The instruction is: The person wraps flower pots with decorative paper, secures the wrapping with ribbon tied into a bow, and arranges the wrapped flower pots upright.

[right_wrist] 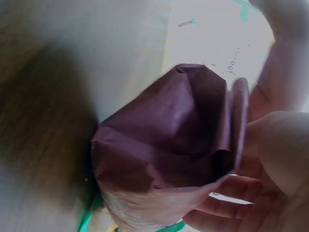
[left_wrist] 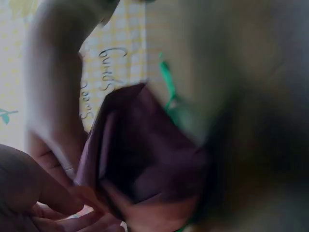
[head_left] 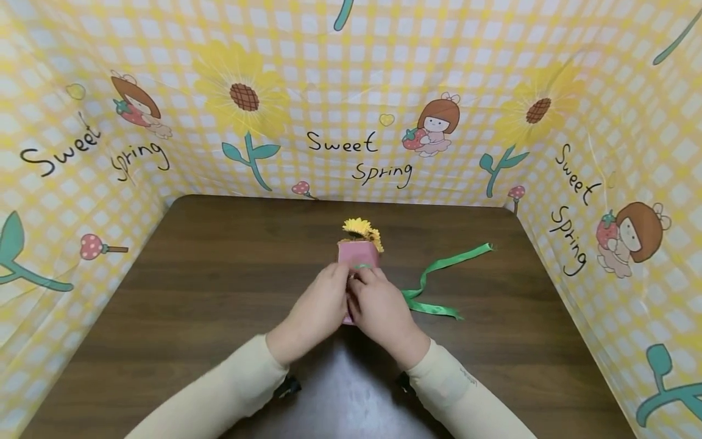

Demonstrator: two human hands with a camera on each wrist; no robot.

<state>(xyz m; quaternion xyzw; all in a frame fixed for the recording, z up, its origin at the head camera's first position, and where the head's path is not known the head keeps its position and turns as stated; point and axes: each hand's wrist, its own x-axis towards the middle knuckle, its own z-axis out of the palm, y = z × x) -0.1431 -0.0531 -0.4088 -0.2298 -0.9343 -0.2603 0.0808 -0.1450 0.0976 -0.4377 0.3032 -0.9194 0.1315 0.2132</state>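
Observation:
A small bouquet in pink wrapping paper (head_left: 358, 251) lies on the table, its yellow flowers (head_left: 358, 227) pointing away from me. My left hand (head_left: 322, 300) and right hand (head_left: 385, 312) meet over the middle of the bundle, fingertips bent in together and gripping it. A green ribbon (head_left: 439, 264) shows at the fingertips, and its two tails trail off to the right. Both wrist views look into the open, folded lower end of the wrapping (left_wrist: 149, 145), with fingers (right_wrist: 227, 205) close along its side. What the fingertips pinch is largely hidden behind the hands.
The dark wooden table (head_left: 230, 262) spreads around the bouquet. A yellow checked cloth (head_left: 340, 73) with printed flowers and lettering walls in its back and both sides. Cream sleeves (head_left: 219, 378) cover both forearms, with a small black device (head_left: 287, 386) under the left wrist.

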